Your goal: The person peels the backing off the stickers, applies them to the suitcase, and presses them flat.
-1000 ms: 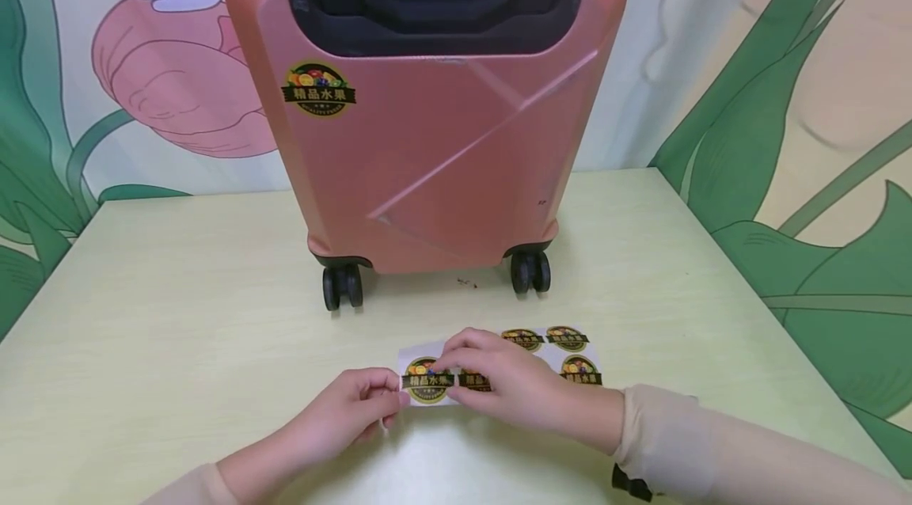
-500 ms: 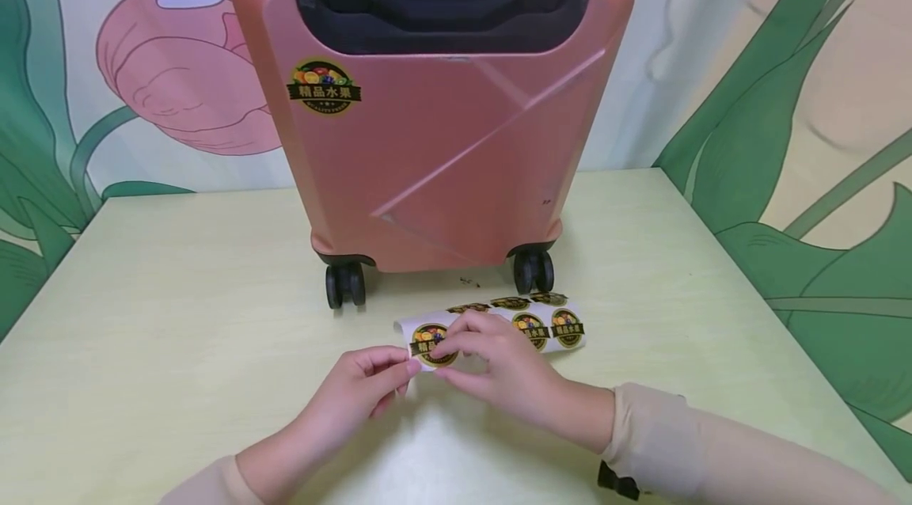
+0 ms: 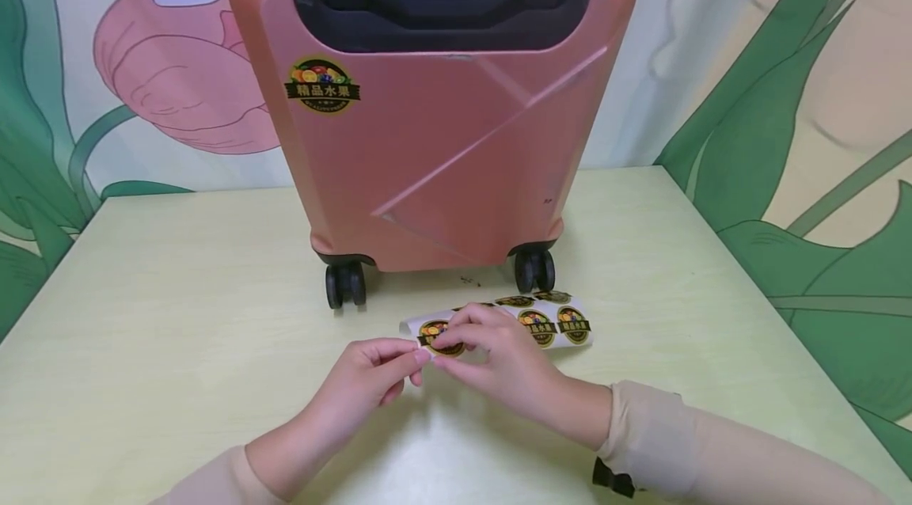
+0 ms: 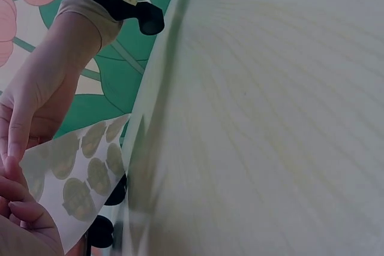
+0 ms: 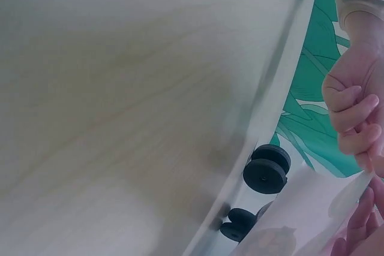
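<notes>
A white sheet of round fruit stickers (image 3: 580,307) is held up in front of the suitcase, its near edge tilted up. My left hand (image 3: 378,378) pinches its near left corner between thumb and fingers. Across the sheet, my right hand (image 3: 502,362) has curled fingertips on the leftmost front sticker (image 3: 443,337), its thumb at the sheet's near edge, and hides the stickers behind it. From below, the left wrist view shows the pale back of the sheet (image 4: 57,199) with sticker shapes showing through. In the right wrist view, both hands meet at the sheet's edge.
A pink suitcase (image 3: 456,157) with black wheels (image 3: 534,271) stands on the pale table (image 3: 178,331). One matching sticker (image 3: 323,84) is on its upper left face. Behind it hangs a cartoon-printed backdrop (image 3: 755,93). A black strap piece (image 3: 613,478) hangs under the right sleeve.
The sheet has come up off the table towards the suitcase, and its near edge has tilted up. Both hands have moved slightly up and closer together, keeping their places at its left corner.
</notes>
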`<state>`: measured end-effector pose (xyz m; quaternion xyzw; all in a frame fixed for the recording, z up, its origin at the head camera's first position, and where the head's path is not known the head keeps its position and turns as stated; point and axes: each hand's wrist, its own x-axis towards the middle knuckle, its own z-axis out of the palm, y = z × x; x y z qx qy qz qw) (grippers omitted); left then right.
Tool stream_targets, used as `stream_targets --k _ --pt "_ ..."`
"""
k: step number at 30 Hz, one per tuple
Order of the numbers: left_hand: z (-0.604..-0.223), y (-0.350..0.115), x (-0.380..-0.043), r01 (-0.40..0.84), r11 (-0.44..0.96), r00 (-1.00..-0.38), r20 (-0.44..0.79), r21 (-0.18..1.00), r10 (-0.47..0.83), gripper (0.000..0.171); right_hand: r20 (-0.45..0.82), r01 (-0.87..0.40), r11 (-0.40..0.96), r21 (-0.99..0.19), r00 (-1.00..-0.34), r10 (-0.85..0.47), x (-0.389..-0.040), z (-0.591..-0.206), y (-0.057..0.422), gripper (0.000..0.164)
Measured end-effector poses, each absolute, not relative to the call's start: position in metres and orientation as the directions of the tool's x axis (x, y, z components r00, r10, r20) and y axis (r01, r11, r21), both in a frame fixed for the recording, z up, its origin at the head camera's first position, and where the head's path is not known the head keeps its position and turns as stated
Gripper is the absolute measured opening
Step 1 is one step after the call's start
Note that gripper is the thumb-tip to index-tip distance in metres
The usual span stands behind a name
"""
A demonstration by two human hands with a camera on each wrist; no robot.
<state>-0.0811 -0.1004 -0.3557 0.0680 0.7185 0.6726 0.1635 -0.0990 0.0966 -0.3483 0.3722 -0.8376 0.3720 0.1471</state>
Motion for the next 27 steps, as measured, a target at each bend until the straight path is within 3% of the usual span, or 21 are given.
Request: stream_targets --k 11,27 --pt "-0.3547 -0.0959 -0.085 -0.121 0.086 -0.939 -0.142 0.989 0.314 0.024 0.465 -0.657 0.405 -0.636 -0.745 -0.479 -0.0985 -0.3489 0.0982 0.012" --pt "-0.3608 -0.0993 -0.0854 -0.088 0.135 -0.938 -0.127 0.987 0.324 0.029 0.381 -0.595 0.417 -0.687 -0.784 -0.49 -0.099 -0.3481 0.0978 0.006"
